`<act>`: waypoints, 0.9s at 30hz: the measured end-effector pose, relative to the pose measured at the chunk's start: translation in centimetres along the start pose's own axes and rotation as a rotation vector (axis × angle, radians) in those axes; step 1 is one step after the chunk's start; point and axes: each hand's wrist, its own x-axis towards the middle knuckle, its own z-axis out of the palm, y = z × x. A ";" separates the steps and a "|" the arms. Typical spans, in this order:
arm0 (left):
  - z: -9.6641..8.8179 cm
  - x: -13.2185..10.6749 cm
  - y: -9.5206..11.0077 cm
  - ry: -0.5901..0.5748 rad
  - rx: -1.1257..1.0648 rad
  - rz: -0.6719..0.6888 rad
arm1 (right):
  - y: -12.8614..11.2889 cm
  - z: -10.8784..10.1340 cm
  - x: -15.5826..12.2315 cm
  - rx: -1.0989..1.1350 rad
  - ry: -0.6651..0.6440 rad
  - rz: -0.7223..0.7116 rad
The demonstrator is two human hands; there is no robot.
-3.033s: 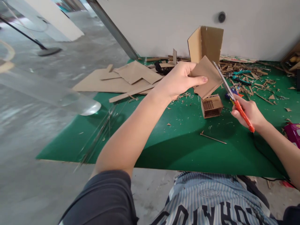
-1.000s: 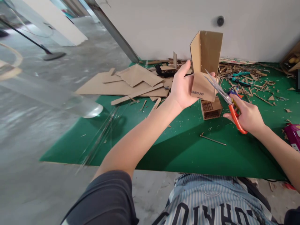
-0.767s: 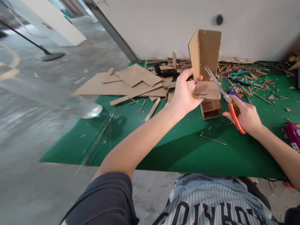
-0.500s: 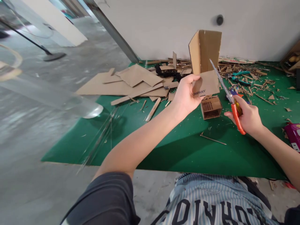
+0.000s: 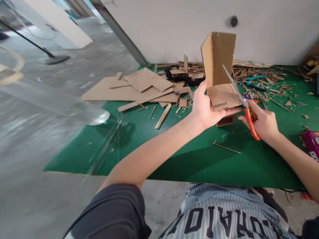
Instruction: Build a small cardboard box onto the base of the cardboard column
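Observation:
My left hand (image 5: 206,108) supports a flat brown cardboard piece (image 5: 223,94) printed "OMPANY". The fingers stretch beneath it and the thumb points up at its left edge. In my right hand (image 5: 265,122) is a pair of scissors (image 5: 249,116) with orange-red handles, its blades pointing up and away along the piece's right edge. Directly behind rises a tall folded cardboard panel (image 5: 223,58); whether it joins the printed piece I cannot tell. Below my left fingers, a small cardboard box (image 5: 225,121) stands on the green table (image 5: 194,159), partly hidden.
Cardboard sheets (image 5: 147,79) and thin scraps lie along the back by the wall. Teal-handled pliers (image 5: 256,83) rest among offcuts on the right. A thin metal rod (image 5: 226,147) lies near the front, and a purple package (image 5: 311,141) sits at the right edge.
My left hand has moved right and slightly down with the printed cardboard, its fingers now stretched out underneath. The small box is more covered. The scissors have barely moved.

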 end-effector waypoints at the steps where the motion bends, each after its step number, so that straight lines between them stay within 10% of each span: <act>1: 0.0 0.0 0.0 -0.016 0.004 -0.004 | 0.0 0.0 0.0 -0.011 0.010 0.007; 7: -0.3 -0.2 0.3 -0.168 0.068 0.028 | 0.4 0.1 -0.2 -0.090 0.006 -0.012; 16: -1.1 0.3 4.3 -0.032 0.278 0.352 | 0.0 -0.5 0.1 -0.182 -0.061 -0.074; 27: -0.6 0.3 3.8 0.016 0.433 0.441 | -0.4 -0.3 -0.1 -0.238 -0.088 -0.043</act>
